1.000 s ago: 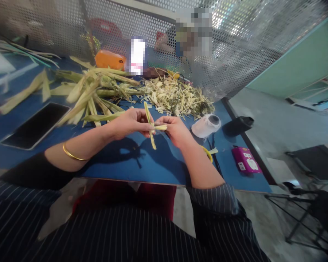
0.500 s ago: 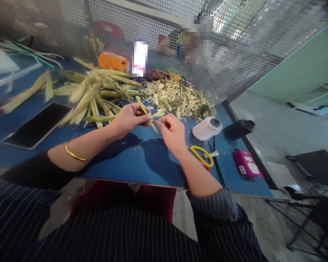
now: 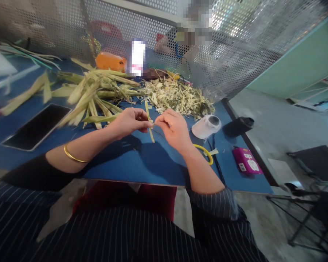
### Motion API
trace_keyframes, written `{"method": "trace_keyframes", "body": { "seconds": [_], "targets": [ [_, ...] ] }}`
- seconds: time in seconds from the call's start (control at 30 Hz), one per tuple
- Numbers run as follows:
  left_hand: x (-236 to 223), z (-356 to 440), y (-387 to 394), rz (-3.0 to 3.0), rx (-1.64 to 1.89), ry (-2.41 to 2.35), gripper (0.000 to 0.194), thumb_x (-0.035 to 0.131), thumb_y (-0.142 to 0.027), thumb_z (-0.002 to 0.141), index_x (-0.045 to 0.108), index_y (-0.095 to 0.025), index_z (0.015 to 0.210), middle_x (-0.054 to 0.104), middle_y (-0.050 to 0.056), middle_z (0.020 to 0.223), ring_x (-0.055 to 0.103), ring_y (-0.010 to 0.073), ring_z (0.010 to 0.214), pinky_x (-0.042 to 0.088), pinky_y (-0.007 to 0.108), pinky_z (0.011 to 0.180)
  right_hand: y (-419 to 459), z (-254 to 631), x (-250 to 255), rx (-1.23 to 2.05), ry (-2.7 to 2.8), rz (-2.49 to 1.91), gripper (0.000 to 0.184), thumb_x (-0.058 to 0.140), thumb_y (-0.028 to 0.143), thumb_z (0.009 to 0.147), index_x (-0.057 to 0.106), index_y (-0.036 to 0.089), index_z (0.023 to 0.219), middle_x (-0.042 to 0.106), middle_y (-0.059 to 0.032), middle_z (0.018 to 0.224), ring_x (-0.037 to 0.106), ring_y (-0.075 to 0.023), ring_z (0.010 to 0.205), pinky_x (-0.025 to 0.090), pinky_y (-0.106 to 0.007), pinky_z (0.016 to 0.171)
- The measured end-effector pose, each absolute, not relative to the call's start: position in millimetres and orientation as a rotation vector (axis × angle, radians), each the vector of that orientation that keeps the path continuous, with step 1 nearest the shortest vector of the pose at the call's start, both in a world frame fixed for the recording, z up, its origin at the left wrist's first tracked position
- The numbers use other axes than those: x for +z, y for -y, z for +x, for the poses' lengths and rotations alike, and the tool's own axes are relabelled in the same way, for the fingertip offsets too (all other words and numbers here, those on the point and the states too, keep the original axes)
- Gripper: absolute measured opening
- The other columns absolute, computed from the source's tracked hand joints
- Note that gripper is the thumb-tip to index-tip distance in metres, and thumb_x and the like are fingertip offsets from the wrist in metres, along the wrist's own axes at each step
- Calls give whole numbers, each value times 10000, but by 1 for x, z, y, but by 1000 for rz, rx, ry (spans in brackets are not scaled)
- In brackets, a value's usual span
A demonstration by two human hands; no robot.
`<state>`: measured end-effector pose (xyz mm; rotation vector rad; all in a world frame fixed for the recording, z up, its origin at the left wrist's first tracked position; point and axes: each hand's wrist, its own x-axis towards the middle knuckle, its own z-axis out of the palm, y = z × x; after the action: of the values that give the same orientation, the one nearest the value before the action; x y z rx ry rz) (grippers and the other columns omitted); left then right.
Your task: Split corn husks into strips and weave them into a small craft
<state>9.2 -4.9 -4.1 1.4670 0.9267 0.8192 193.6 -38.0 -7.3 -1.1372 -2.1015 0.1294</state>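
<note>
My left hand (image 3: 130, 123) pinches a narrow strip of dried corn husk (image 3: 152, 135) between thumb and fingers, just above the table. The strip stands nearly upright, its ends poking out above and below the fingertips. My right hand (image 3: 175, 129) is closed, thumb against fingers, gripping a small end of husk at the strip's side. Both hands' fingertips almost meet. Behind the left hand lies a heap of long corn husks (image 3: 91, 89). Beyond the right hand is a pile of shredded husk scraps (image 3: 176, 95).
A white thread cone (image 3: 203, 128), a black cone (image 3: 237, 127), a yellow ring (image 3: 207, 153) and a magenta packet (image 3: 246, 162) are on the right. At left lies a dark tablet-like device (image 3: 36, 127). An orange packet (image 3: 109, 62) and a lit phone (image 3: 137, 58) stand before the perforated screen (image 3: 158, 36).
The husk strip has turned from slanting to nearly upright. My right fingers have closed in on it, and the right hand has shifted slightly, covering more of the yellow ring.
</note>
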Motion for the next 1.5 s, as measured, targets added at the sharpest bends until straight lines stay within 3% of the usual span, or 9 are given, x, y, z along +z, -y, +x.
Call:
{"method": "trace_keyframes", "body": {
  "seconds": [0.33, 0.53, 0.73, 0.8, 0.93, 1.03, 1.27, 1.5],
  "targets": [
    [-6, 7, 7, 1434, 553, -744, 301, 832, -291, 626, 603, -130, 737, 650, 1, 611, 619, 110, 526, 520, 233, 547, 35, 201, 3, 727, 1863, -1244, 87, 666, 233, 747, 669, 170, 687, 611, 6, 691, 508, -112, 655, 393, -274, 656],
    [-6, 5, 6, 1421, 642, -679, 264, 810, -262, 662, 639, -117, 803, 691, 41, 722, 648, 119, 615, 551, 248, 624, 26, 198, -16, 1074, 1556, -1326, 158, 696, 308, 676, 661, 154, 679, 579, 26, 591, 462, -95, 564, 360, -259, 581],
    [-9, 5, 1, 1317, 826, -762, 268, 804, -280, 677, 628, -118, 801, 651, 12, 694, 642, 105, 591, 549, 225, 596, 25, 199, -22, 798, 1713, -1402, 123, 672, 280, 722, 641, 165, 689, 554, 33, 614, 440, -100, 593, 353, -261, 600],
    [-9, 5, 1, 1288, 817, -757, 274, 801, -285, 683, 622, -115, 802, 660, 19, 712, 639, 99, 584, 543, 216, 588, 25, 200, -19, 759, 1705, -1339, 90, 647, 253, 751, 672, 171, 775, 577, 25, 664, 454, -103, 618, 369, -262, 620],
    [-5, 5, 4, 1216, 755, -742, 299, 801, -300, 686, 605, -114, 815, 691, 45, 759, 633, 94, 569, 537, 216, 576, 26, 197, -17, 782, 1648, -1117, 259, 638, 202, 759, 689, 221, 1013, 640, -4, 851, 542, -123, 744, 428, -278, 705],
    [-5, 5, 6, 1172, 725, -729, 315, 811, -311, 674, 592, -120, 797, 686, 36, 735, 629, 96, 558, 538, 226, 579, 28, 192, -17, 692, 1685, -1057, 214, 649, 163, 743, 716, 233, 933, 647, -19, 910, 578, -144, 826, 446, -294, 740],
    [-9, 4, 6, 1125, 680, -706, 286, 791, -293, 705, 588, -121, 813, 696, 49, 789, 639, 99, 588, 543, 218, 582, 31, 190, -17, 516, 1742, -1044, 62, 633, 203, 803, 693, 217, 792, 621, -15, 799, 583, -151, 789, 454, -310, 757],
    [-11, 5, 5, 1073, 682, -678, 264, 792, -273, 705, 611, -127, 831, 702, 48, 791, 645, 99, 592, 553, 219, 600, 31, 190, -14, 525, 1819, -1071, 94, 584, 162, 819, 607, 190, 733, 556, 3, 748, 523, -129, 726, 407, -285, 717]
  ]
}}
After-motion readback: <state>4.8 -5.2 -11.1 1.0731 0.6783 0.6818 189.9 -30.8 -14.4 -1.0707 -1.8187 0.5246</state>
